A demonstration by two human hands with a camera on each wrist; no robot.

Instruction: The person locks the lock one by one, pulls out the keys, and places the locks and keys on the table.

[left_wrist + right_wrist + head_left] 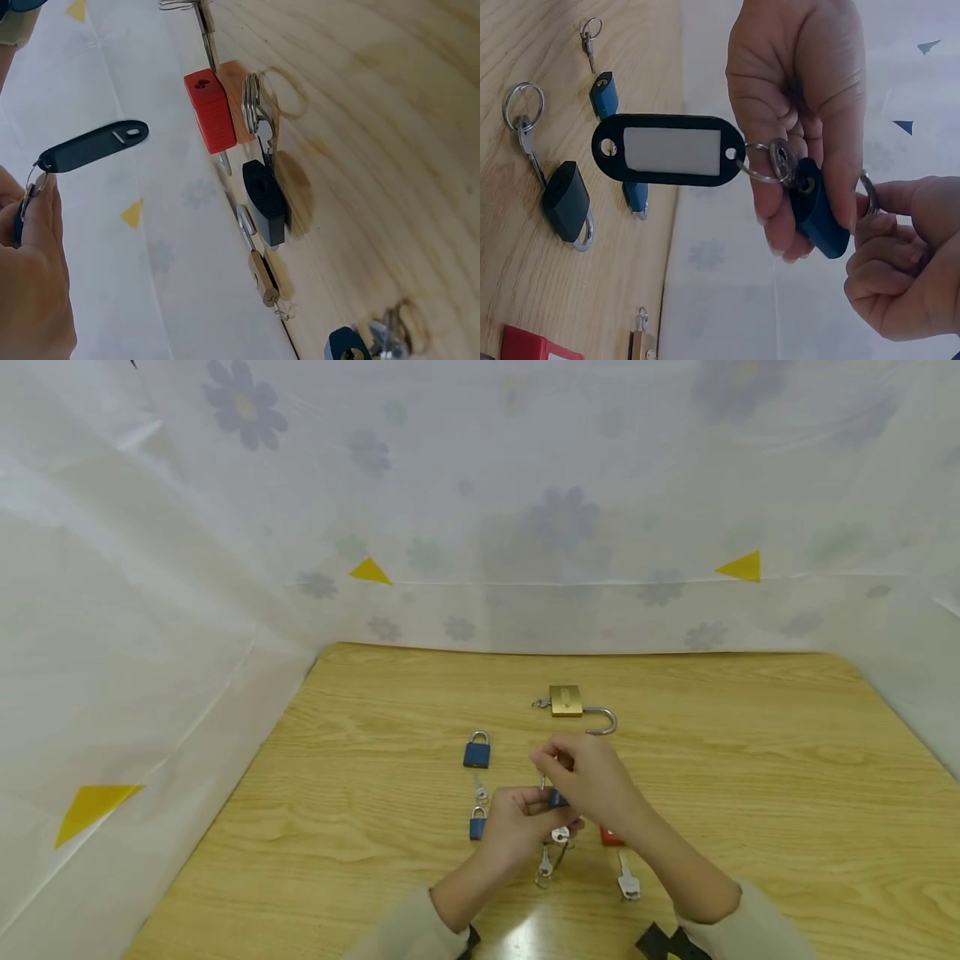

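A small blue padlock (821, 214) is held up between both hands. My left hand (513, 827) grips its body with fingers and thumb. From the other side, my right hand (596, 777) pinches its metal shackle (868, 191). In the right wrist view, a key (783, 159) stands at the padlock's keyhole and appears inserted. From its ring hangs a black key tag (675, 150) with a white label, also seen in the left wrist view as a dark tag (94, 146). The left hand partly hides the padlock in the head view.
A brass padlock (566, 702) with its shackle swung out lies farther back. Blue padlocks (476, 754) and a loose-looking key (481, 792) are to the left. A red padlock (611, 836) and a key (628, 883) lie right of the hands, a dark padlock (264, 199) beside the red one.
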